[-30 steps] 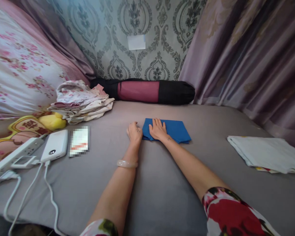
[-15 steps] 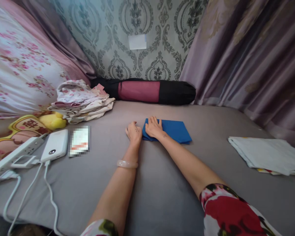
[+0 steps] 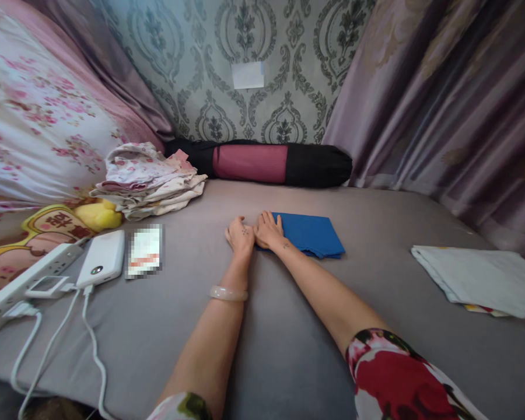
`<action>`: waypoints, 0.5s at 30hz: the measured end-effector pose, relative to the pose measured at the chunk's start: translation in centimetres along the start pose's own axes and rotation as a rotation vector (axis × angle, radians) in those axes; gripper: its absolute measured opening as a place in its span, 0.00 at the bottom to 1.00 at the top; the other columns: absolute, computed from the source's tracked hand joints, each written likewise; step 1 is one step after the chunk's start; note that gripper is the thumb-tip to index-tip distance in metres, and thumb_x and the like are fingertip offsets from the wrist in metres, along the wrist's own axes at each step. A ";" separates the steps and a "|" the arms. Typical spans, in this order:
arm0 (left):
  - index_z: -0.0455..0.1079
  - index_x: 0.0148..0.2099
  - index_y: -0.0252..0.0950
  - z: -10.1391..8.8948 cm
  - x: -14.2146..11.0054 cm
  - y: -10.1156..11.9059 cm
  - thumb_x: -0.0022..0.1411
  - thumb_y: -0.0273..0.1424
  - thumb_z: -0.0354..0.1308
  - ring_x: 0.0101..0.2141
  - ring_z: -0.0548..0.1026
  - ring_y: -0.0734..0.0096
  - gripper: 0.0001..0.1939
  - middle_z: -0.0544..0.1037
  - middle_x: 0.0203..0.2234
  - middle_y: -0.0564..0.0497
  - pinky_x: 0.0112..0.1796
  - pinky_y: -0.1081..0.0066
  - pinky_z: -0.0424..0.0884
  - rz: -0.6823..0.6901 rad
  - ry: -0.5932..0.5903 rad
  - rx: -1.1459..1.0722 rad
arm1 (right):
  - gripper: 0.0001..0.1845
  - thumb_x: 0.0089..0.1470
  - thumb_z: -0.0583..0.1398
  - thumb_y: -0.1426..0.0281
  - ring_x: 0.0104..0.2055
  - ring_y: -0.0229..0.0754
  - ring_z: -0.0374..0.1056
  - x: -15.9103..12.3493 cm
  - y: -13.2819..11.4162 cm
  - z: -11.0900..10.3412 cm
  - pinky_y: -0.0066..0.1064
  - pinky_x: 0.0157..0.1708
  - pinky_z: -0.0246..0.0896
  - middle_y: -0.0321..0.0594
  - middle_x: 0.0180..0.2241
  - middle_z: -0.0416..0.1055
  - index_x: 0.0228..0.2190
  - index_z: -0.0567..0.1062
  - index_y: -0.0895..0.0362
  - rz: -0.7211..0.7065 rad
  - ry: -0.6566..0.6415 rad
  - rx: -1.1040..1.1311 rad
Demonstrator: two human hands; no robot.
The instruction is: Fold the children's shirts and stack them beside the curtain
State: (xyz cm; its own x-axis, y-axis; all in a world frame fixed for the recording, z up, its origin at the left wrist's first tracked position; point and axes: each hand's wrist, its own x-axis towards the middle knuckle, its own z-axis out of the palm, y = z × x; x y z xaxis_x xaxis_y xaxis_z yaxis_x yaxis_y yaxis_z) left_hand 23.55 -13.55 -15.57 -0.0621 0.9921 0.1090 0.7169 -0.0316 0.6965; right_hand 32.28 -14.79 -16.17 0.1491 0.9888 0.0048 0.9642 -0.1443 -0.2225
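A folded blue cloth [image 3: 311, 234] lies flat on the grey sheet in front of me, its near edge slightly uneven. My right hand [image 3: 268, 231] presses on its left end with the fingers stretched out flat. Close against that hand, at the cloth's left edge, is my left hand [image 3: 240, 235]. Its fingers are curled in, and whatever they may hold is hidden. A pale bangle [image 3: 228, 293] circles my left wrist.
At the back lies a black and pink roll bag [image 3: 250, 162]. Folded clothes [image 3: 153, 184] are piled at left, near a white power bank [image 3: 101, 256], cables and a power strip [image 3: 35, 283]. A folded pale cloth [image 3: 481, 277] lies at right.
My right hand has slid slightly left on the blue cloth, toward my left hand, baring more of the cloth. The whole view has shifted a little.
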 end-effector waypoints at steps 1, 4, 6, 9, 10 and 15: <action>0.67 0.54 0.31 0.0 0.0 0.0 0.59 0.20 0.42 0.55 0.68 0.61 0.22 0.74 0.51 0.41 0.58 0.60 0.54 0.005 -0.001 -0.002 | 0.32 0.62 0.41 0.63 0.68 0.49 0.32 -0.1 0.1 -0.1 0.50 0.64 0.25 0.51 0.67 0.42 0.62 0.53 0.69 -0.003 -0.002 0.020; 0.67 0.54 0.31 0.2 0.1 -0.1 0.60 0.20 0.42 0.55 0.68 0.62 0.22 0.74 0.51 0.41 0.57 0.60 0.56 0.041 -0.003 -0.010 | 0.32 0.63 0.39 0.62 0.68 0.47 0.34 -0.4 0.8 -0.5 0.49 0.64 0.28 0.49 0.67 0.42 0.63 0.52 0.66 -0.016 0.023 0.095; 0.67 0.54 0.32 0.6 0.0 -0.1 0.61 0.21 0.41 0.54 0.69 0.62 0.22 0.74 0.51 0.41 0.57 0.61 0.57 0.108 -0.003 -0.009 | 0.32 0.64 0.38 0.61 0.68 0.47 0.34 -0.8 1.8 -0.8 0.49 0.64 0.29 0.49 0.67 0.42 0.63 0.52 0.64 -0.006 0.075 0.103; 0.66 0.54 0.34 1.5 -0.3 -0.1 0.64 0.24 0.41 0.54 0.68 0.64 0.20 0.74 0.51 0.43 0.57 0.60 0.56 0.277 -0.021 0.009 | 0.31 0.64 0.39 0.61 0.68 0.49 0.34 -1.4 3.9 -1.2 0.51 0.63 0.27 0.50 0.67 0.43 0.63 0.53 0.62 0.050 0.122 0.045; 0.66 0.54 0.35 1.7 -0.5 0.0 0.65 0.25 0.41 0.55 0.67 0.65 0.19 0.74 0.51 0.43 0.58 0.60 0.55 0.337 -0.036 0.022 | 0.31 0.64 0.39 0.61 0.68 0.49 0.35 -1.6 4.6 -1.3 0.51 0.63 0.27 0.50 0.67 0.42 0.63 0.53 0.62 0.072 0.118 0.027; 0.64 0.56 0.38 2.6 -1.6 0.1 0.67 0.30 0.44 0.60 0.60 0.66 0.18 0.69 0.57 0.45 0.61 0.56 0.49 0.540 -0.200 0.133 | 0.31 0.63 0.40 0.61 0.68 0.50 0.37 -2.1 6.6 -0.8 0.53 0.63 0.29 0.49 0.66 0.44 0.64 0.51 0.60 0.134 0.065 -0.022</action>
State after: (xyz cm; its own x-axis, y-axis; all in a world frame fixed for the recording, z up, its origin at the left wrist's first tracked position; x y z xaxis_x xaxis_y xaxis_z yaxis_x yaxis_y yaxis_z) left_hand 25.57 -14.83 -17.52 0.4585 0.8440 0.2784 0.6927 -0.5357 0.4830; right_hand 38.51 -17.83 -16.88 0.2897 0.9563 0.0401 0.9392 -0.2760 -0.2041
